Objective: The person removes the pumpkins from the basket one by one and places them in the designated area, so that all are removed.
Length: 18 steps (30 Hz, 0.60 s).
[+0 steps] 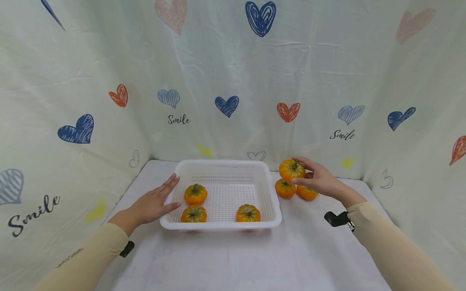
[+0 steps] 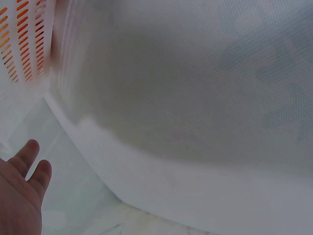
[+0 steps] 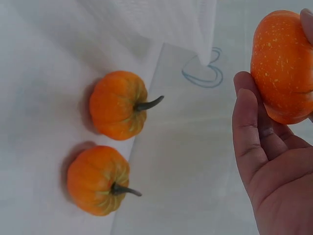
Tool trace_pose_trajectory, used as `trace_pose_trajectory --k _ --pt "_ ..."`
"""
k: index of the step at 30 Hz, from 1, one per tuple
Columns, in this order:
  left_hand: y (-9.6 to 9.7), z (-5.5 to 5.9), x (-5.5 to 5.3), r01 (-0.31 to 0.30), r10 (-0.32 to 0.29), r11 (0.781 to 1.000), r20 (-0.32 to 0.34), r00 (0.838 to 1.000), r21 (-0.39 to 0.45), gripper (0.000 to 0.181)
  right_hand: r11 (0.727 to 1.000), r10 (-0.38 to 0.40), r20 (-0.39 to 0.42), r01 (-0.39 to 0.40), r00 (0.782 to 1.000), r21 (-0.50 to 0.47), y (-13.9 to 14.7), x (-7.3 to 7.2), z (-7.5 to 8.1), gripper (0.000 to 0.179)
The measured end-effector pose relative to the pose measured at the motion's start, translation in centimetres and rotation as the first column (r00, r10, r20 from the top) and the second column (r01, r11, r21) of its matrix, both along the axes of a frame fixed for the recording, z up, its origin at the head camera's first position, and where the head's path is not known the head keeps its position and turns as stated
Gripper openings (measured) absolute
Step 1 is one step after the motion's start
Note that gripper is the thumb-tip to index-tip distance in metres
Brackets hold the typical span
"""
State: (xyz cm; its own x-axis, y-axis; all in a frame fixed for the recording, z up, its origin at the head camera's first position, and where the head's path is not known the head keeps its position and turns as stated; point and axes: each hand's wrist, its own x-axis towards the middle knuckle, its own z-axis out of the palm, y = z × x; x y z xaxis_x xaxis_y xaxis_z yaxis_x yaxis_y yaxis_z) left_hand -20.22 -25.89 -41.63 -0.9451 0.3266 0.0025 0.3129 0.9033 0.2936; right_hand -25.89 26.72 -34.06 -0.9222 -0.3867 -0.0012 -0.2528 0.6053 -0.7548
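My right hand (image 1: 320,178) grips a small orange pumpkin (image 1: 291,169), raised off the table beside the basket's right side. Below it on the cloth sit two more pumpkins, one nearer the basket (image 1: 285,188) and one to its right (image 1: 307,193); both show whole, stems up, in the right wrist view. At the left rim of the white plastic basket (image 1: 222,226) rests my left hand (image 1: 154,204), fingers spread and straight. Inside the basket lie three pumpkins: two on the left (image 1: 195,194) and one at the front right (image 1: 248,213).
A white cloth covers the table (image 1: 225,258). Pale curtains (image 1: 233,72) printed with hearts and "Smile" close in the back and both sides. The basket's slotted wall (image 2: 27,44) stands near the left hand.
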Motion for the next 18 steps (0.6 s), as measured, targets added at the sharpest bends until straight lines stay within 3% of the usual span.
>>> trace_pose_trajectory --k 18 --pt "0.1 0.2 0.1 -0.003 0.003 1.0 0.009 1.0 0.007 0.09 0.988 -0.132 -0.001 0.132 0.991 0.076 7.0 2.1 -2.7 0.086"
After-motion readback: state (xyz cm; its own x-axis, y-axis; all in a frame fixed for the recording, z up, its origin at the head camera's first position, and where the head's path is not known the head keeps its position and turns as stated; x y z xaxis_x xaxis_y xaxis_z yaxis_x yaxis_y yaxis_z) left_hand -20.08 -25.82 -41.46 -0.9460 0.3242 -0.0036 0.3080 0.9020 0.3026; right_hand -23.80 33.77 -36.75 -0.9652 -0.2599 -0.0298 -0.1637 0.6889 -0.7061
